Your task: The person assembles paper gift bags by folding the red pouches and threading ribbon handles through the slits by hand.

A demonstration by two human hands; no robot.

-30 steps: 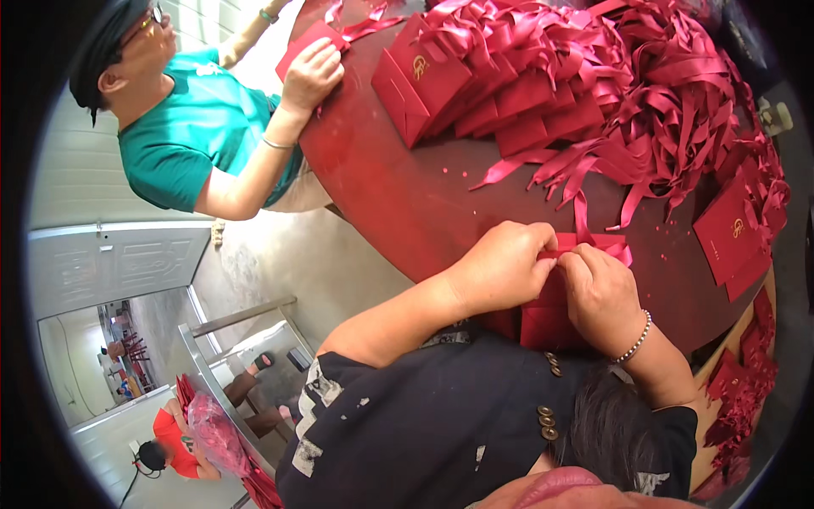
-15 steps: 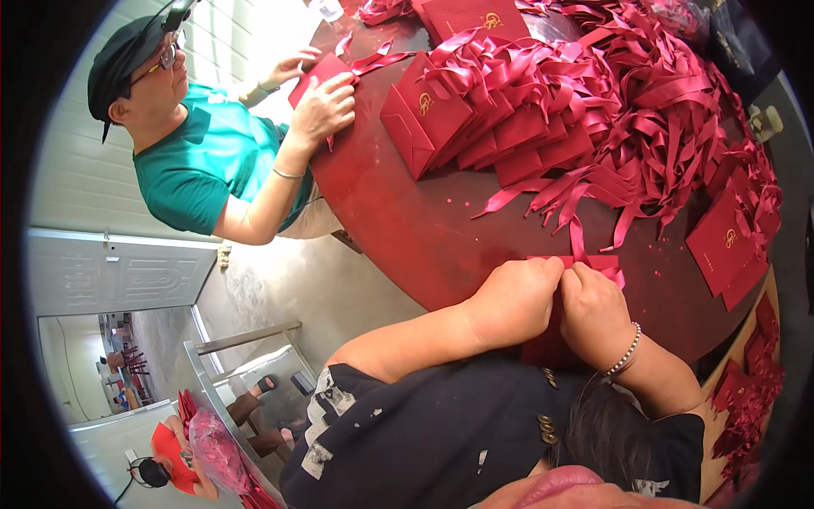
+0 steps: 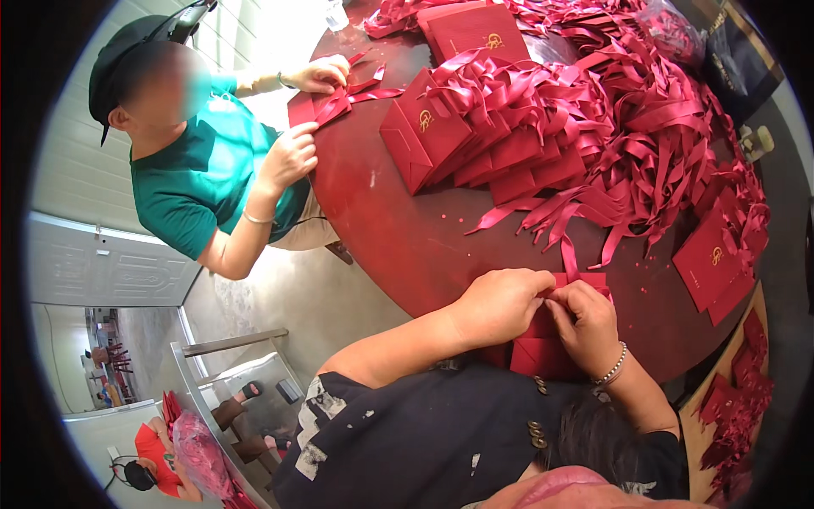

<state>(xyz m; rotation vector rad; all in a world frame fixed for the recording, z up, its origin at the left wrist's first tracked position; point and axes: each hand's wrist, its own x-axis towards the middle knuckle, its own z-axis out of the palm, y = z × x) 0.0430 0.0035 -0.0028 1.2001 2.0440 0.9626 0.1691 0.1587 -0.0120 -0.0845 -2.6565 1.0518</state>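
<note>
A red paper gift bag (image 3: 538, 355) lies at the near edge of the round table, below my hands. My left hand (image 3: 509, 299) is closed in a pinch at the bag's upper part. My right hand (image 3: 587, 321) pinches beside it, thumb against forefinger, almost touching the left fingertips. A dark red satin ribbon (image 3: 570, 257) runs out beyond my fingers onto the table. My fingers hide how the ribbon meets the bag. Farther off stands a row of similar red bags (image 3: 437, 131) with ribbon handles, leaning on one another.
A heap of red ribbons (image 3: 653, 136) covers the far right of the round table (image 3: 398, 246). Two bags (image 3: 710, 259) lie at its right edge. Across the left side, a person in green (image 3: 212, 161) handles another bag. More red bags (image 3: 738, 403) sit at lower right.
My hands have turned slightly and their fingertips have drawn a little apart, baring more of the bag. The person in green has shifted both hands along their bag and ribbon.
</note>
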